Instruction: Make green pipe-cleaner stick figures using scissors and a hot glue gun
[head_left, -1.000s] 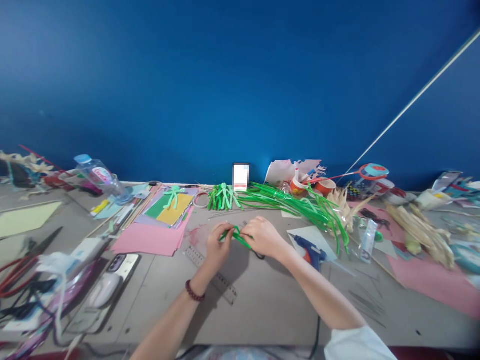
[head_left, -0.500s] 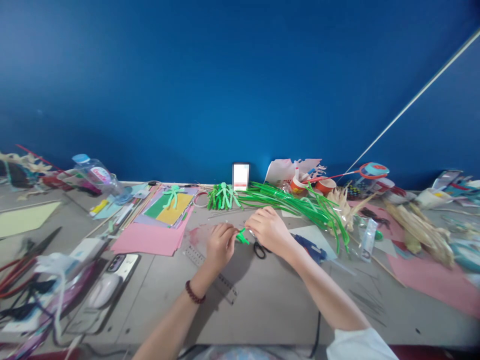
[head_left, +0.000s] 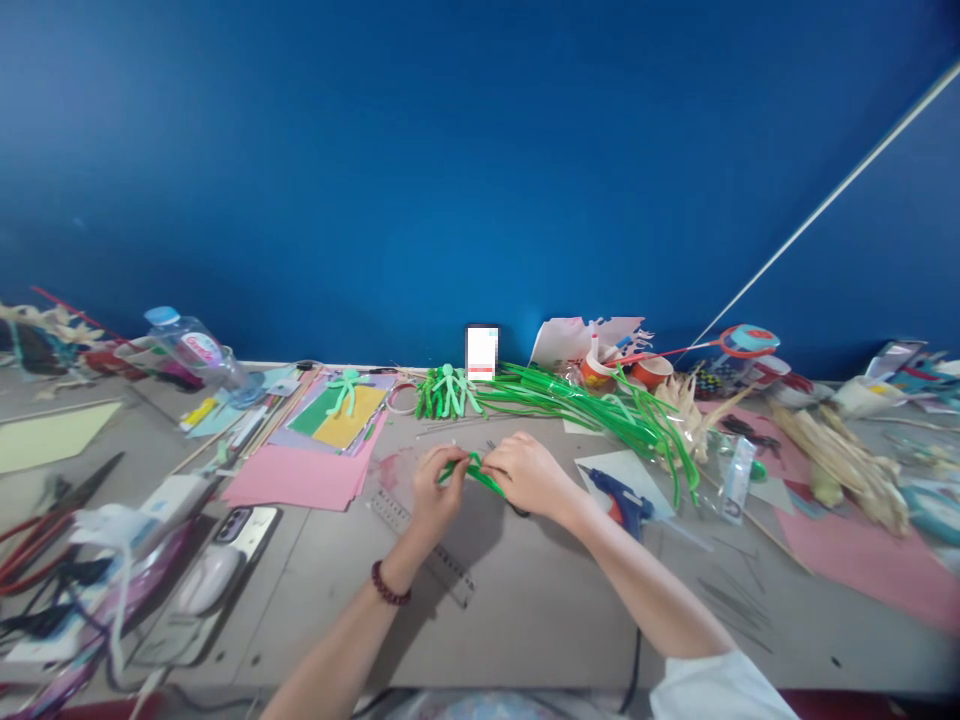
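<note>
Between my two hands a green pipe cleaner piece (head_left: 486,480) is stretched and bent above the table. My left hand (head_left: 437,492), with a dark beaded bracelet on its wrist, pinches its left end. The fingers of my right hand (head_left: 529,475) are closed on its right part. Scissors (head_left: 519,510) lie mostly hidden under my right hand. A clear ruler (head_left: 424,550) rests below my left hand. Behind the hands stand several small green pipe cleaner figures (head_left: 448,392), beside a bundle of long green pipe cleaners (head_left: 577,400).
Pink paper (head_left: 300,478) and a phone (head_left: 255,530) with a white mouse (head_left: 210,580) are at left. A blue glue gun (head_left: 626,500) lies right of my right hand. An upright screen (head_left: 481,352) stands against the blue wall, with paper cups (head_left: 651,371) to its right.
My right hand has moved slightly down and left, covering more of the scissors. The green piece now shows longer between my hands, and more of the glue gun is visible.
</note>
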